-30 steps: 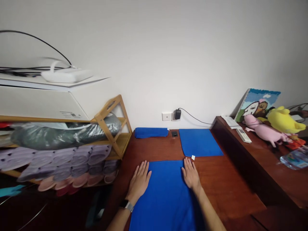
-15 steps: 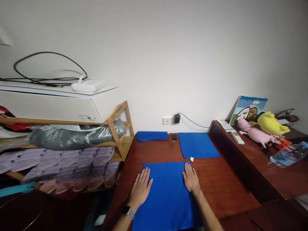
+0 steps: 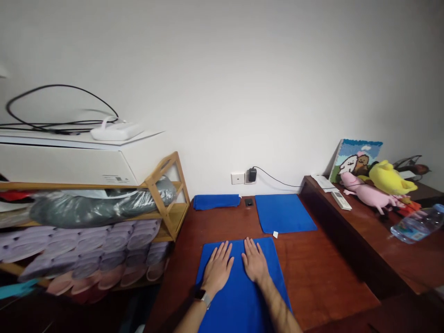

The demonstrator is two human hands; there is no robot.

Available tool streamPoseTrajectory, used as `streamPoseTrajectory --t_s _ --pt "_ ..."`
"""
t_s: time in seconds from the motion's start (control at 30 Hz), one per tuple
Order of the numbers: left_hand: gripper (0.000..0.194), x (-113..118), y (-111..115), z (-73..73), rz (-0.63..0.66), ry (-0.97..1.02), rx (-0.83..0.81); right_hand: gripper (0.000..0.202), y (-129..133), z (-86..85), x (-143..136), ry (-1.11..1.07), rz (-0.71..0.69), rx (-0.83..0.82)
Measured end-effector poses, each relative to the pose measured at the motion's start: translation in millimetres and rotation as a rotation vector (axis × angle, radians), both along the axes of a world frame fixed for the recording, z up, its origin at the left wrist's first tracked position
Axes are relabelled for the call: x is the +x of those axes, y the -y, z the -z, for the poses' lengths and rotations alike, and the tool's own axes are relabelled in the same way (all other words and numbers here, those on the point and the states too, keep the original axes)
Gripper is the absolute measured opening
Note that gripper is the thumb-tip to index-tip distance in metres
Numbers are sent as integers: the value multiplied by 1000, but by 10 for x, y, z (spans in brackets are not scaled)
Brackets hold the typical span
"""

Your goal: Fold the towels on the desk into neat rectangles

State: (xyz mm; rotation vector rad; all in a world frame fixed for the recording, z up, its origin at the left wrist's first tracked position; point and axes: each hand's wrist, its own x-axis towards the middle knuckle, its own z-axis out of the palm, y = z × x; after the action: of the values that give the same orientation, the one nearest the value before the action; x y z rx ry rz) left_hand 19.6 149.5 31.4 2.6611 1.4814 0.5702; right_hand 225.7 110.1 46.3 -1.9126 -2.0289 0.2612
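A blue cloth [image 3: 239, 296] lies spread flat on the reddish-brown wooden table [image 3: 305, 277] in front of me. On its left half rests my left hand [image 3: 218, 268], palm down with fingers stretched, a watch [image 3: 203, 297] at the wrist. My right hand [image 3: 255, 261] lies flat on the upper right part of the same cloth, fingers extended. Neither hand grips anything. Beyond, near the wall, are a second flat blue cloth [image 3: 286, 212] with a white tag [image 3: 275, 234] and a narrow folded blue cloth [image 3: 217, 201].
Left of the table stands a wooden rack [image 3: 173, 217] with several slippers [image 3: 114, 240] and a white box [image 3: 69, 162] on top. At right, a higher surface [image 3: 381, 249] bears plush toys [image 3: 390, 178], a remote control [image 3: 341, 200] and a plastic bottle [image 3: 416, 226]. A plugged-in charger [image 3: 253, 174] trails a cable.
Both hands have slid inward from the side edges of the near cloth toward its middle, staying flat. The camera view has shifted slightly.
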Motion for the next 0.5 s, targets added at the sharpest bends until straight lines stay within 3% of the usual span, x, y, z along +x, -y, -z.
streamPoseTrajectory --t_s 0.13,0.27,0.37,0.5 --pt "66 -371 -73 71 -200 45 -12 64 84 27 612 7 152 -56" --pt "67 -586 -37 -47 -278 184 -49 67 265 -16 975 -131 245 -41" --pt "61 -758 151 -146 -307 297 -81 71 614 16 1074 -328 360 129" --pt "52 -1133 456 -152 -389 336 -103 64 1339 195 1244 -547 603 234"
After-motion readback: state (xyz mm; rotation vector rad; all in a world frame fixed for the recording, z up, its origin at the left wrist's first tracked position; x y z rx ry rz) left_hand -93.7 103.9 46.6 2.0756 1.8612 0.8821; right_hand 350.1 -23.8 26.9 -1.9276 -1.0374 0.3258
